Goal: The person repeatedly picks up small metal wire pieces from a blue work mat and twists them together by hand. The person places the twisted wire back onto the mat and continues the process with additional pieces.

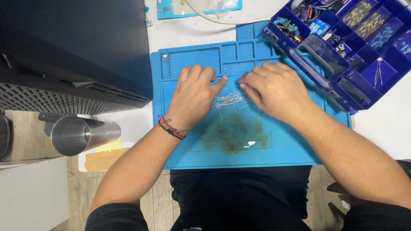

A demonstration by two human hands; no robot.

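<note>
Item 1: my left hand [193, 96], centre of the frame, knuckles up, fingers curled under, thumb stretched toward the right; whether the fingertips pinch anything I cannot tell. A red and black cord bracelet [171, 128] sits at its wrist.

Item 2: my right hand [274, 87], just right of centre, palm down, fingers bent close together, tips at the edge of the wire pile; I cannot tell if it grips a piece.

Item 3: a loose heap of thin metal wire leads [229, 100], lying between my two hands on the mat, touching or nearly touching both sets of fingertips.

Item 4: blue work mat [257, 149], centre of the frame, with moulded compartments along its upper edge and a brown stained patch in its lower middle.

Item 5: dark blue parts organiser [368, 81], upper right, open, compartments filled with small electronic components, its corner overlapping the mat.

Item 6: black case [72, 47], upper left, with a perforated grille along its lower side.

Item 7: steel cylinder [79, 134], lower left, lying on its side, open end toward the left.

Item 8: white cable [222, 19], top centre, curving across the white tabletop.
</note>
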